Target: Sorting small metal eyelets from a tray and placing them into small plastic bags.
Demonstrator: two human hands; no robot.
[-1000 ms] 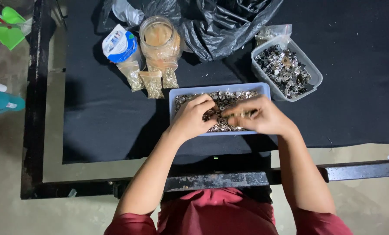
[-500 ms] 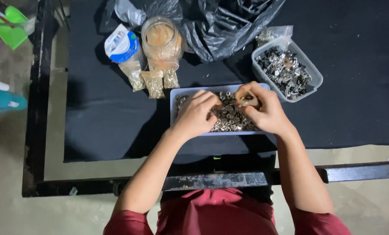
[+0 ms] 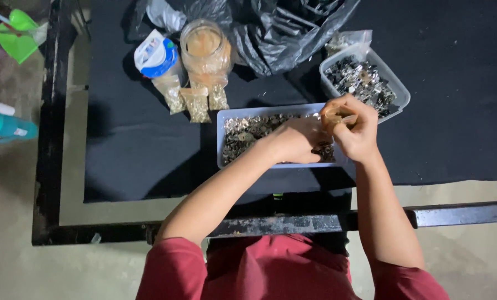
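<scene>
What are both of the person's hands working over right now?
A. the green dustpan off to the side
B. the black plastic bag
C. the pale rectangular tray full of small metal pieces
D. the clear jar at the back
C: the left hand and right hand sit together over the right end of the pale rectangular tray of small metal pieces, well clear of the jar.

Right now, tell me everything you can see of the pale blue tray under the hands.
The pale blue tray is a shallow rectangular bin, plastic by its look, lying flat on the black cloth near the table's front edge. It holds a heap of small silvery metal pieces. The left hand rests over its middle; the right hand hovers above its right end, pinching something small. Small filled bags lie just beyond its far left corner.
</scene>
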